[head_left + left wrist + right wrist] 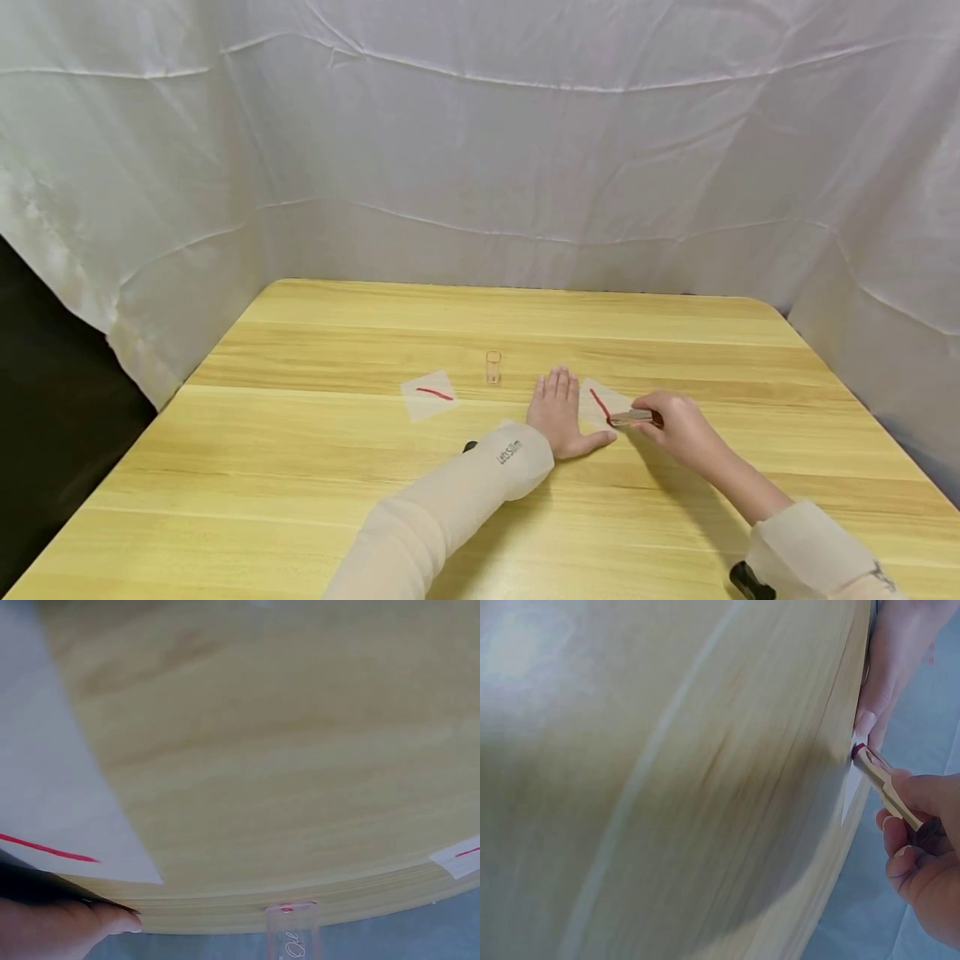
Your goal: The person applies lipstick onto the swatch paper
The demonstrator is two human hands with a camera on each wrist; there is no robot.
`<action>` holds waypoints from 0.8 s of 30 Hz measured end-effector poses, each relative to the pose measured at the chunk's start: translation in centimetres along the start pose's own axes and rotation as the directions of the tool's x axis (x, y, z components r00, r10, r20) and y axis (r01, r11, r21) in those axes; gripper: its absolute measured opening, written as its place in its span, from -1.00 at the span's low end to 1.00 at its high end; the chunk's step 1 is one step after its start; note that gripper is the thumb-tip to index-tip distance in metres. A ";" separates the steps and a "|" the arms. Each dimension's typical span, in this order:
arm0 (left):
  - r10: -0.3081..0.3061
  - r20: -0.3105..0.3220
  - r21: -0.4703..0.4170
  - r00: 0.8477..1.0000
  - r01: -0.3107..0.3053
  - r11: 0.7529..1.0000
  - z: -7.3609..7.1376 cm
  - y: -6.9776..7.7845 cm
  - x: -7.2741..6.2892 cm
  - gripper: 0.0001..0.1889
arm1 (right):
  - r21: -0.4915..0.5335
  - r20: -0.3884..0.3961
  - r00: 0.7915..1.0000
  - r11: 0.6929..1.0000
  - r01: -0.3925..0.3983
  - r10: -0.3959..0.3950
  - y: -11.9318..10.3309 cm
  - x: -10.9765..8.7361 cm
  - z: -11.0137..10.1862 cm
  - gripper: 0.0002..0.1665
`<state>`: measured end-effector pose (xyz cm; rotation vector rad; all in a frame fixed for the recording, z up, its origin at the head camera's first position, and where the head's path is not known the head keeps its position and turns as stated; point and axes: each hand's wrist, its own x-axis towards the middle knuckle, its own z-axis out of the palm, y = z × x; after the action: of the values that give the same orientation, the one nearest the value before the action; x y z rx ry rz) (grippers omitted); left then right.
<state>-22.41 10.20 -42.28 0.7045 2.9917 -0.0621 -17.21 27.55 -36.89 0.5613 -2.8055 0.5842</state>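
Observation:
My left hand [557,417] lies flat on the table with its fingers straight, beside and at the edge of a white paper [618,401]. A red line [598,402] runs down that paper. My right hand [678,425] pinches a lipstick [891,791] with a gold tube and a dark base. Its dark red tip meets the lower end of the red line, close to the left thumb. In the left wrist view, a large white paper [67,772] with a red stroke lies near the left hand; the sleeve hides most of it in the head view.
A clear cap [492,368] with script lettering stands left of the left hand. Farther left lies another white paper [426,408] bearing a red stroke. The wooden table [262,467] ends at the back before a pale curtain [480,167].

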 end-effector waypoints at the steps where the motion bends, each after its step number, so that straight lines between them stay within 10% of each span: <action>1: 0.000 0.003 0.000 1.000 0.000 1.000 0.0 0.0 0.0 0.10 | -0.002 0.000 1.000 1.000 0.002 -0.002 0.0 0.0 0.0 -0.77; 24: -0.011 0.028 0.014 1.000 0.011 1.000 -1.1 0.1 -0.4 0.07 | 0.032 -0.045 0.999 0.999 0.010 -0.009 0.1 -1.0 0.1 -0.78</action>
<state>-22.02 10.20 -41.19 0.6827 2.9714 -0.0931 -16.35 27.93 -37.26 0.5603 -2.7550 0.6330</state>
